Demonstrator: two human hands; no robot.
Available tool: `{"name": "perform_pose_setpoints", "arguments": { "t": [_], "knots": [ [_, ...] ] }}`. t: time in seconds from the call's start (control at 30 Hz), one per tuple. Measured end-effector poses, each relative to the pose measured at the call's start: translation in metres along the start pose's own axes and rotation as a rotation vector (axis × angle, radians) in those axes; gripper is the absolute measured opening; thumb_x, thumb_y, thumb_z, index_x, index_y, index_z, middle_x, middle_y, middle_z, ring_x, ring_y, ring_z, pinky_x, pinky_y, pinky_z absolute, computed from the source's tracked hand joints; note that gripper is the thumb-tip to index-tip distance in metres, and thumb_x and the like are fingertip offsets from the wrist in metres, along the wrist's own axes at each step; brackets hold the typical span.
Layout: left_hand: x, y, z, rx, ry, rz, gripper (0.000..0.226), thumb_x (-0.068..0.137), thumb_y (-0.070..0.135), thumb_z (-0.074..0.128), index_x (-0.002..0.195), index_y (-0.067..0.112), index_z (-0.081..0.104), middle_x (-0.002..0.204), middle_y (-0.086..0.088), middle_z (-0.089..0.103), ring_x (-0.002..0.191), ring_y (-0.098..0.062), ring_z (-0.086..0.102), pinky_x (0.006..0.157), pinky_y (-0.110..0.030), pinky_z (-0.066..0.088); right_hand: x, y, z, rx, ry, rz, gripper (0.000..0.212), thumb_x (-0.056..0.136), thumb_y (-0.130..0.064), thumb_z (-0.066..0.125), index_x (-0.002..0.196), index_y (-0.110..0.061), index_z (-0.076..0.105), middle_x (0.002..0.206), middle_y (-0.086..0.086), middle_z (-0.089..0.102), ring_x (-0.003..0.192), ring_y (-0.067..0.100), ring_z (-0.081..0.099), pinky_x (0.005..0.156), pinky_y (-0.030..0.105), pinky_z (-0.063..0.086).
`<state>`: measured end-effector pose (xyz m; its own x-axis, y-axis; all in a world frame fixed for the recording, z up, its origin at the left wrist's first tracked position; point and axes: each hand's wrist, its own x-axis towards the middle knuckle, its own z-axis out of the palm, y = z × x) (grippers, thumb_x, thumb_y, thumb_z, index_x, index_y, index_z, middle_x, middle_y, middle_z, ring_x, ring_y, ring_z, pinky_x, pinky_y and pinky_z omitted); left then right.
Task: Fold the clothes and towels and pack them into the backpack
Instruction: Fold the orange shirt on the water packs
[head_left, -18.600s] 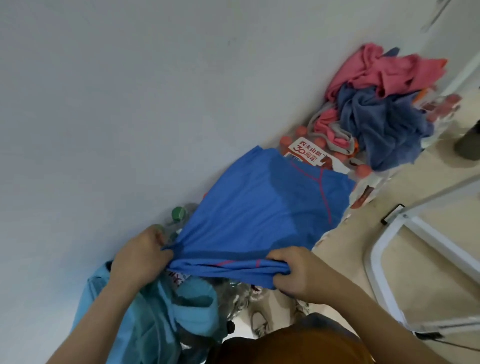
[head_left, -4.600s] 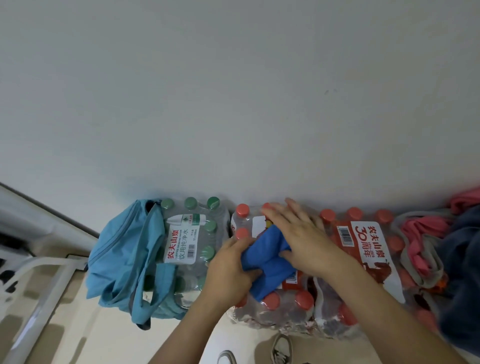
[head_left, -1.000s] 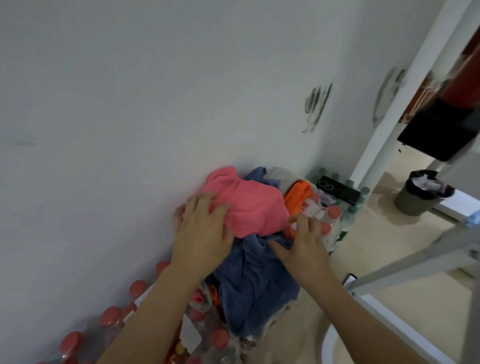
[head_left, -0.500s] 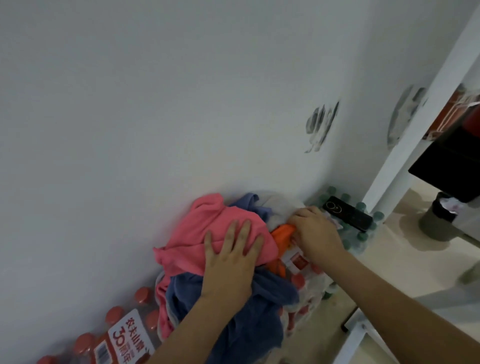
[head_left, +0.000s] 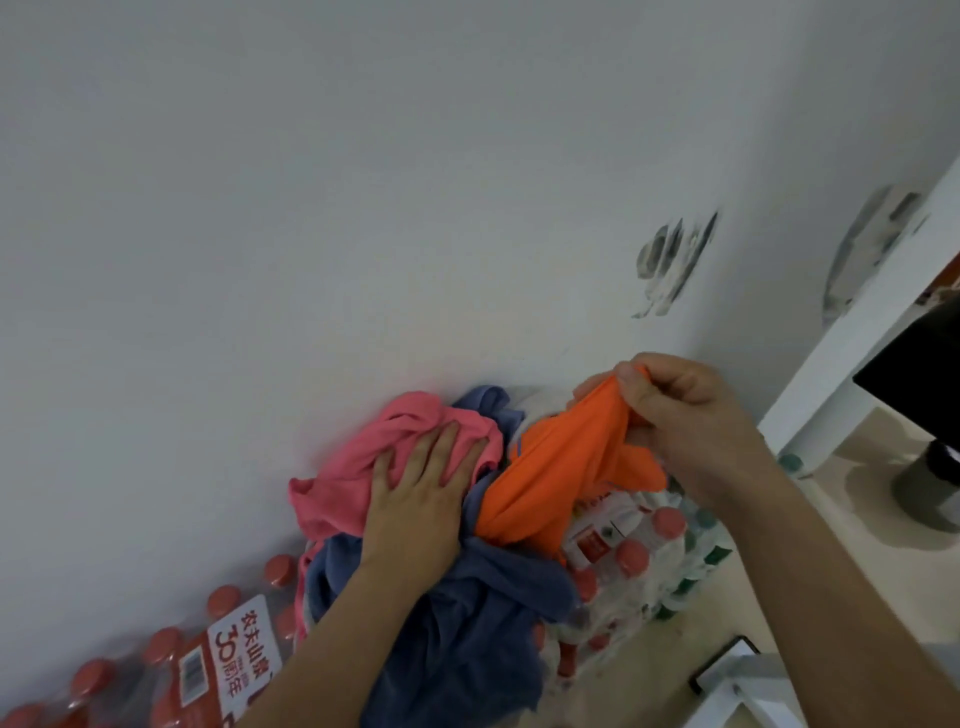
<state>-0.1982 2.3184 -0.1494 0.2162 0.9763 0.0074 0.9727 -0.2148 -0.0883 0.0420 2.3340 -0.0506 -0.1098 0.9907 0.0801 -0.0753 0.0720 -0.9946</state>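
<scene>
Risen off bottle packs (head_left: 631, 558) by the wall (head_left: 363, 208), right hand (head_left: 691, 415) pinches orange garment (head_left: 556, 478); left hand (head_left: 415, 499) flat, perhaps pressing pink cloth (head_left: 353, 478).

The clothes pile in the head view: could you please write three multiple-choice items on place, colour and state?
1. The left hand rests on: A) the pink cloth B) the floor C) a bottle.
2. The bottle caps at bottom left are: A) yellow B) red C) black.
3. The right hand: A) hangs empty B) lies flat C) pinches the orange garment.
1A, its straight fingers lie on pink fabric; 2B, red tops show; 3C, its fingers bunch orange fabric.
</scene>
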Motion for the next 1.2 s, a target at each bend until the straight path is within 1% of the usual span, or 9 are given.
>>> {"name": "perform_pose_setpoints", "arguments": {
  "t": [0.13, 0.23, 0.4, 0.53, 0.63, 0.77, 0.87, 0.97, 1.2],
  "knots": [
    [0.006, -0.003, -0.008, -0.088, -0.043, 0.048, 0.079, 0.063, 0.029, 0.048, 0.141, 0.037, 0.034, 0.150, 0.001, 0.035, 0.135, -0.026, 0.037, 0.101, -0.060, 0.030, 0.003, -0.012, 0.009, 0.234, 0.062, 0.018, 0.036, 0.083, -0.030, 0.055, 0.085, 0.002, 0.069, 0.089, 0.016, 0.072, 0.087, 0.032, 0.069, 0.076, 0.042, 0.057],
    [0.010, -0.006, -0.029, -0.651, -0.018, 0.008, 0.059, 0.072, 0.033, 0.045, 0.131, 0.042, 0.050, 0.147, 0.011, 0.039, 0.136, -0.015, 0.032, 0.112, -0.050, 0.024, 0.009, -0.007, 0.020, 0.382, 0.071, 0.124, 0.035, 0.075, -0.036, 0.063, 0.087, -0.003, 0.070, 0.091, 0.023, 0.059, 0.083, 0.028, 0.057, 0.066, 0.030, 0.056],
    [0.004, 0.023, -0.047, -0.689, 0.019, 0.097, 0.043, 0.078, 0.054, 0.052, 0.107, 0.023, 0.060, 0.094, 0.003, 0.068, 0.085, -0.016, 0.061, 0.076, -0.035, 0.046, 0.016, -0.003, 0.030, 0.493, 0.123, 0.144, 0.025, 0.086, -0.030, 0.057, 0.082, -0.006, 0.066, 0.078, 0.011, 0.059, 0.068, 0.015, 0.058, 0.064, 0.027, 0.054],
    [0.009, 0.009, -0.050, -0.849, 0.251, -0.052, 0.003, 0.086, 0.023, 0.061, 0.085, 0.023, 0.064, 0.073, 0.012, 0.064, 0.069, -0.004, 0.056, 0.064, -0.028, 0.041, 0.025, 0.017, 0.019, -0.073, 0.363, 0.068, 0.023, 0.097, -0.030, 0.050, 0.099, -0.022, 0.072, 0.101, 0.004, 0.070, 0.092, 0.011, 0.061, 0.086, 0.031, 0.050],
    [0.018, 0.005, -0.074, -1.152, 0.338, -0.117, 0.022, 0.087, 0.002, 0.056, 0.092, 0.021, 0.065, 0.083, 0.015, 0.066, 0.079, 0.004, 0.059, 0.073, -0.017, 0.045, 0.021, 0.035, 0.015, -0.777, 0.198, 0.082, 0.051, 0.093, -0.046, 0.047, 0.141, -0.031, 0.042, 0.141, 0.015, 0.044, 0.123, 0.023, 0.044, 0.106, 0.034, 0.031],
    [0.035, 0.014, -0.128, -1.339, 0.528, -0.073, 0.021, 0.087, 0.010, 0.048, 0.090, 0.024, 0.063, 0.085, 0.010, 0.066, 0.081, 0.000, 0.060, 0.080, -0.019, 0.048, 0.011, 0.044, 0.023, -0.642, -0.227, 0.151, 0.098, 0.071, -0.072, 0.062, 0.146, -0.053, 0.001, 0.156, -0.006, 0.020, 0.141, 0.017, 0.026, 0.115, 0.044, 0.024],
    [0.041, 0.017, -0.171, -1.320, 0.574, 0.026, 0.025, 0.091, 0.008, 0.045, 0.091, 0.026, 0.062, 0.085, 0.012, 0.065, 0.082, 0.000, 0.060, 0.079, -0.018, 0.047, 0.005, 0.042, 0.026, -0.477, -0.337, 0.171, 0.080, 0.070, -0.065, 0.071, 0.136, -0.060, 0.025, 0.136, -0.011, 0.052, 0.120, 0.011, 0.054, 0.099, 0.039, 0.046],
    [0.037, 0.010, -0.201, -1.463, 0.548, -0.003, 0.026, 0.091, 0.011, 0.046, 0.091, 0.024, 0.068, 0.089, 0.011, 0.070, 0.088, -0.002, 0.063, 0.083, -0.019, 0.049, 0.001, 0.032, 0.025, -0.159, -0.168, 0.216, 0.027, 0.092, -0.027, 0.061, 0.118, -0.021, 0.063, 0.105, 0.004, 0.072, 0.096, 0.022, 0.068, 0.082, 0.037, 0.056],
    [-0.029, -0.008, -0.198, -2.095, 0.251, 0.014, 0.036, 0.080, 0.012, 0.043, 0.064, 0.010, 0.074, 0.065, -0.002, 0.069, 0.058, -0.011, 0.065, 0.055, -0.016, 0.051, 0.014, 0.011, 0.022, 0.137, 0.145, 0.208, 0.019, 0.096, -0.019, 0.052, 0.090, -0.018, 0.069, 0.082, 0.000, 0.075, 0.072, 0.012, 0.071, 0.058, 0.024, 0.057]
  ]
}}
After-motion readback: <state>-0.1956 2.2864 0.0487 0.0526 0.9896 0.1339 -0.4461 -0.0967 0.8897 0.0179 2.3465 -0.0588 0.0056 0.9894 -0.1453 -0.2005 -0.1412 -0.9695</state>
